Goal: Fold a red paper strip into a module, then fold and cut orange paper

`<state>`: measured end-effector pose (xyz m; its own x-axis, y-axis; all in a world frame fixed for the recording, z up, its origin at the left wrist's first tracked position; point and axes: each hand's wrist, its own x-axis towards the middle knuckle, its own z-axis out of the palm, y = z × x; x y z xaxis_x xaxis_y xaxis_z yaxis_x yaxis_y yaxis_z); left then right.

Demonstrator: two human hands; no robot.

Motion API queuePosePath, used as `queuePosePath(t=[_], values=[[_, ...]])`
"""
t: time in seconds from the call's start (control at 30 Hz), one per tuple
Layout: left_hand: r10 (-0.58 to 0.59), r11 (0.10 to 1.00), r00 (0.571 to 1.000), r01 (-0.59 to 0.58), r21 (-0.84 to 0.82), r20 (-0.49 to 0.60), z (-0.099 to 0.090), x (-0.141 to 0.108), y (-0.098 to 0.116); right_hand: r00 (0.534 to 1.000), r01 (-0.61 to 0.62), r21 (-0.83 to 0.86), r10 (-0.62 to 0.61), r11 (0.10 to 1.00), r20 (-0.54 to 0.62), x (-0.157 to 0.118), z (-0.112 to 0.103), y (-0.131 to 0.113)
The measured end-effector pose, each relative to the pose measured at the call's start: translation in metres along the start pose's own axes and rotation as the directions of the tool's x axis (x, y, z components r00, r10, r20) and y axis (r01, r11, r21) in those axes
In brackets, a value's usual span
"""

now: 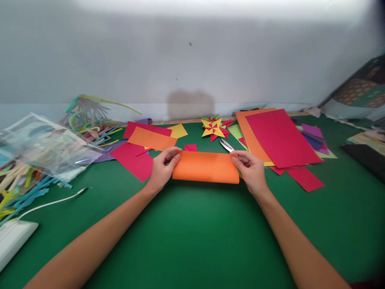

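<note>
A sheet of orange paper is held up in front of me, bent over so that its near side forms a rounded fold. My left hand pinches its upper left corner between thumb and fingers. At the upper right corner, my right hand grips it the same way. Just behind the sheet lie scissors, blades pointing away to the left, their handles mostly hidden by the paper and my right hand. A small red paper piece shows beyond the sheet's top edge.
A yellow and red folded paper star sits at the back. Red sheets are stacked at right, more coloured paper at left. Far left are a clear plastic bag, many coloured strips and a white cable. A black object lies at right.
</note>
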<state>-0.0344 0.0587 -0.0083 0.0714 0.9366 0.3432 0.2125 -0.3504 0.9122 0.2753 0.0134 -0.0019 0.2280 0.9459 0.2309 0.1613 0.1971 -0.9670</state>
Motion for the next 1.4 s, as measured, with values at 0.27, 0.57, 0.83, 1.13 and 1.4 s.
queuePosePath(t=[0.27,0.57,0.83,1.13,1.4], values=[[-0.003,1.0,1.0,0.003,0.005,-0.003,0.0008,-0.0001,0.0028,1.0,0.01,-0.021,-0.01,1.0,-0.003,-0.0002,-0.0014,0.0003],[-0.008,1.0,1.0,0.008,-0.002,0.003,-0.0002,-0.0004,0.0006,1.0,0.007,-0.016,-0.007,1.0,0.002,-0.0001,-0.0013,-0.0008],[-0.013,1.0,1.0,0.013,0.01,-0.007,-0.0006,-0.0003,0.0003,1.0,0.016,-0.04,-0.016,0.999,0.002,-0.0003,-0.0012,-0.0022],[-0.019,1.0,1.0,0.019,0.0,-0.006,-0.0009,-0.0004,-0.0004,1.0,0.026,-0.039,-0.026,0.999,0.006,-0.0005,-0.0021,0.001],[-0.011,1.0,1.0,0.011,0.012,-0.005,-0.0006,-0.0007,-0.0003,1.0,0.01,-0.037,-0.009,0.999,0.007,-0.0003,-0.0027,0.0008]])
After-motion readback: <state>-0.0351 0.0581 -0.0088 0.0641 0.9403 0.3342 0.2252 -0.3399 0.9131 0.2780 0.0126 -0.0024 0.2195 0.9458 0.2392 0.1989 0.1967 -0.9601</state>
